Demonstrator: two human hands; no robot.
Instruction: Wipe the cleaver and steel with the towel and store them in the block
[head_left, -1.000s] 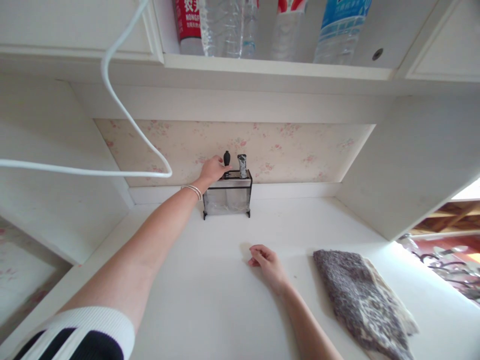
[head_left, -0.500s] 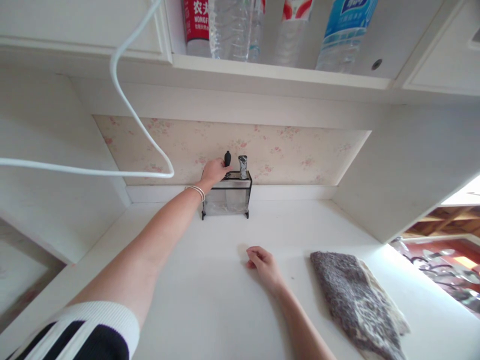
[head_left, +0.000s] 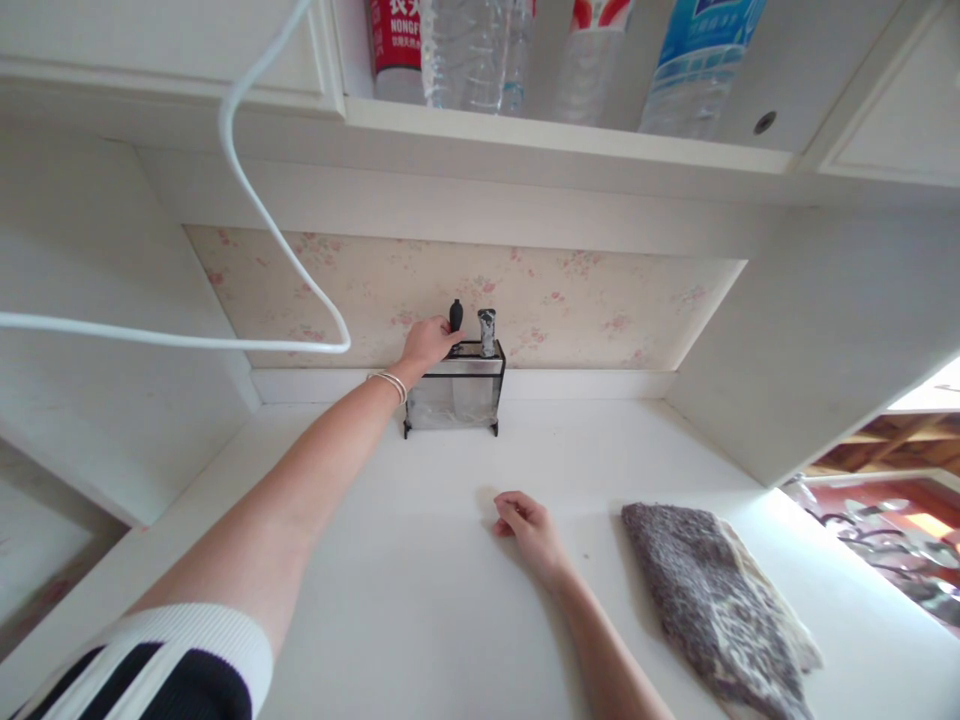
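At the back of the white counter stands a clear-sided, black-framed knife rack (head_left: 453, 402). My left hand (head_left: 429, 343) reaches to its top left and closes around the lower part of a black handle (head_left: 456, 314); the blade below it cannot be made out. Beside it, a grey-and-black patterned handle (head_left: 487, 332) sticks up from the same rack, untouched. My right hand (head_left: 525, 522) rests on the counter in front, its fingers curled in loosely with nothing visible in them.
A folded grey-brown furry cloth (head_left: 709, 600) lies on the counter (head_left: 420, 600) at right. Overhead, a shelf (head_left: 570, 135) holds several plastic water bottles (head_left: 469, 55). A white cable (head_left: 281, 240) hangs across the left foreground. Side panels (head_left: 840, 320) enclose the counter.
The view has shifted very slightly. Both hands, the rack and its handles stay practically where they were.
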